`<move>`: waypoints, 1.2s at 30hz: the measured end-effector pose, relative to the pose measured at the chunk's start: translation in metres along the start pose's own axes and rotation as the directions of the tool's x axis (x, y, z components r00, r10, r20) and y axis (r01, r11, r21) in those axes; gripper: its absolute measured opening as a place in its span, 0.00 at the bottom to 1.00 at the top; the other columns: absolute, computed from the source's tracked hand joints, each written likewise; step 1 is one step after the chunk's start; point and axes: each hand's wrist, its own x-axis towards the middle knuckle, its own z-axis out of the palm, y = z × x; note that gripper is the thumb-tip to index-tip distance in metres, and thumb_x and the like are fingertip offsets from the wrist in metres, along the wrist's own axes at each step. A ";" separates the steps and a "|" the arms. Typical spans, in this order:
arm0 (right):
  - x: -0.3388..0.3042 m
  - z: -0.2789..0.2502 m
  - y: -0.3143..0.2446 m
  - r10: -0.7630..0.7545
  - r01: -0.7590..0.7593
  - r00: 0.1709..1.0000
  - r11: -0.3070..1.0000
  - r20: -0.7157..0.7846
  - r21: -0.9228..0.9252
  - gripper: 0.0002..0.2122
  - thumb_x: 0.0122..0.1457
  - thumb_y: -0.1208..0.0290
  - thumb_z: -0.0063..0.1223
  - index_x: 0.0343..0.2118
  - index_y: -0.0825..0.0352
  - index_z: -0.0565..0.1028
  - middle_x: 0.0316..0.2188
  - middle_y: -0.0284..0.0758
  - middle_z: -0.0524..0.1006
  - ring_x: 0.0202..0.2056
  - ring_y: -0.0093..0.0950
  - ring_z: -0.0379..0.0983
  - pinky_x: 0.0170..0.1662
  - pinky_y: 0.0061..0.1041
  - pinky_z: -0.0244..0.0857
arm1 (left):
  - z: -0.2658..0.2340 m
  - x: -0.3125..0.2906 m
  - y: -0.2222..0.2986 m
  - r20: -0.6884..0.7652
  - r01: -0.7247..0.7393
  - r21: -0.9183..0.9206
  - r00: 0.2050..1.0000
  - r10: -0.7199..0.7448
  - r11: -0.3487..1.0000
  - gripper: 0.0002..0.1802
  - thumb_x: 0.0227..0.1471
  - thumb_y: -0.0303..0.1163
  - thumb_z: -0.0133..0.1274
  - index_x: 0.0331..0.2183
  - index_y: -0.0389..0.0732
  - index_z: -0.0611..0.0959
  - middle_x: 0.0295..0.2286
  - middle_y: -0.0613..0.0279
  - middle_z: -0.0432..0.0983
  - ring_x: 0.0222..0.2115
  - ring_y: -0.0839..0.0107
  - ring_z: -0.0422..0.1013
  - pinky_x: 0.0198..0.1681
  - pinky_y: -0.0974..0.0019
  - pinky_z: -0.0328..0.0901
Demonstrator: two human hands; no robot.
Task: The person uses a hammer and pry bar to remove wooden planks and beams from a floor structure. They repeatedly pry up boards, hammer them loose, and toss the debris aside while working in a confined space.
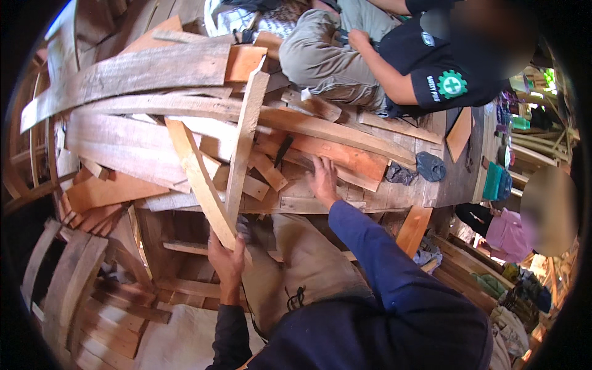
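Note:
My left hand [227, 259] is closed round the lower end of a pale wooden batten [196, 169], which slants up and to the left. Close beside it, a second pale batten [244, 139] stands out over the pile, its lower end near my left hand; whether I also grip it, I cannot tell. My right hand [324, 180] reaches forward with its fingers apart, by the near edge of a reddish board [336, 154]. Whether the fingertips touch that wood is unclear. Short wood offcuts [268, 171] and a dark narrow tool-like piece [283, 149] lie to its left.
A long beam [333, 131] crosses the littered wooden platform, with wide planks [148, 68] at the left. Black plastic bags [430, 166] sit at the right. Across from me, a seated person in a dark shirt [401, 61] works close by. Another person in pink [509, 231] is farther right.

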 end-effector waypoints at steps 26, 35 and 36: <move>-0.076 -0.123 -0.099 -0.141 -0.028 0.812 0.960 0.567 0.278 0.30 0.50 0.63 0.56 0.55 0.65 0.59 0.38 0.54 0.74 0.41 0.52 0.71 0.44 0.44 0.65 | 0.040 0.033 0.063 0.538 -0.243 0.137 0.832 0.134 0.960 0.13 0.55 0.38 0.48 0.32 0.37 0.79 0.21 0.42 0.74 0.25 0.47 0.72 0.27 0.51 0.65; -0.096 -0.107 -0.127 -0.042 -0.082 0.829 0.977 0.558 0.197 0.27 0.51 0.60 0.54 0.50 0.69 0.59 0.33 0.57 0.75 0.37 0.55 0.72 0.41 0.49 0.65 | 0.018 0.032 0.056 0.533 -0.468 0.214 0.791 0.299 0.858 0.14 0.55 0.38 0.47 0.27 0.38 0.77 0.16 0.44 0.72 0.20 0.45 0.72 0.23 0.47 0.65; -0.094 -0.108 -0.133 -0.038 -0.085 0.823 0.978 0.567 0.189 0.27 0.52 0.60 0.54 0.49 0.69 0.59 0.33 0.57 0.75 0.37 0.55 0.72 0.41 0.49 0.65 | 0.020 0.033 0.042 0.507 -0.481 0.192 0.795 0.333 0.856 0.15 0.55 0.39 0.46 0.27 0.38 0.77 0.16 0.45 0.72 0.20 0.45 0.72 0.23 0.47 0.65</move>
